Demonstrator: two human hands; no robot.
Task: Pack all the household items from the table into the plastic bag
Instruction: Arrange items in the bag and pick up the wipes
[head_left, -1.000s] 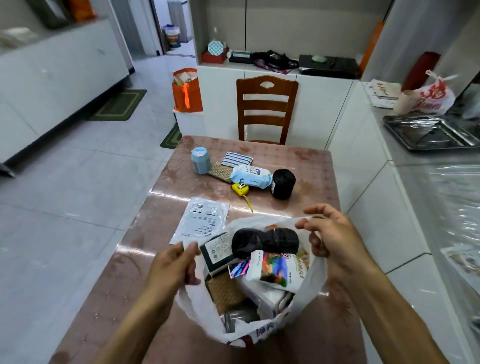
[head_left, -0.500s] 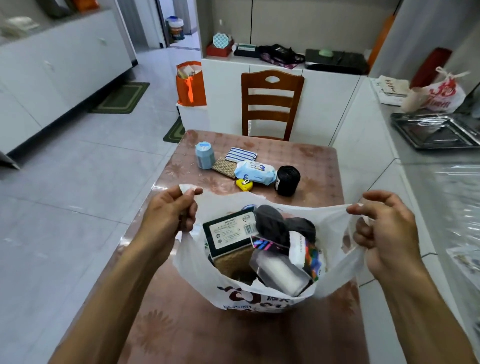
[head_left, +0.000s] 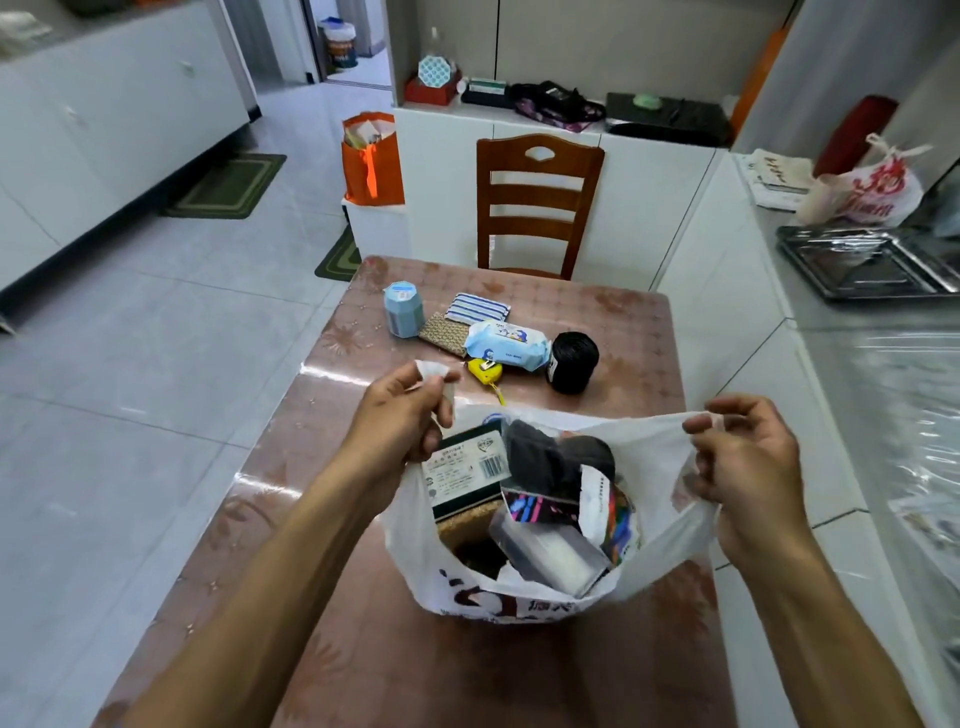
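Here the person holds the plastic bag (head_left: 519, 597) open on the near part of the desk (head_left: 623, 322). The left hand (head_left: 395, 431) pinches one handle of the bag, a scrap of white film showing above its curled fingers; the right hand (head_left: 748, 457) pinches the opposite handle, drawn out thin and taut between thumb and fingers. So each grip is closed on the bag and neither is free. The mouth gapes upward between them, already crowded with a dark green box (head_left: 465, 470), a dark rolled bundle (head_left: 550, 457) and other packets.

What remains lies straight ahead, beyond the far rim of the bag and toward the wooden chair (head_left: 537, 202): a blue canister (head_left: 402, 310), a striped cloth (head_left: 478, 307), a woven pad (head_left: 444, 332), a pack of wet wipes (head_left: 506, 345), a yellow tape measure (head_left: 485, 370) and a black roll (head_left: 574, 362). They sit in a loose row running left to right. The tape measure is nearest the bag, just beyond the left hand; the black roll stands nearer the middle, well forward of the right hand. The wipes lie with their long side across the view. By this reading the left hand has the shorter reach to most of the row, while the right could keep the mouth open.
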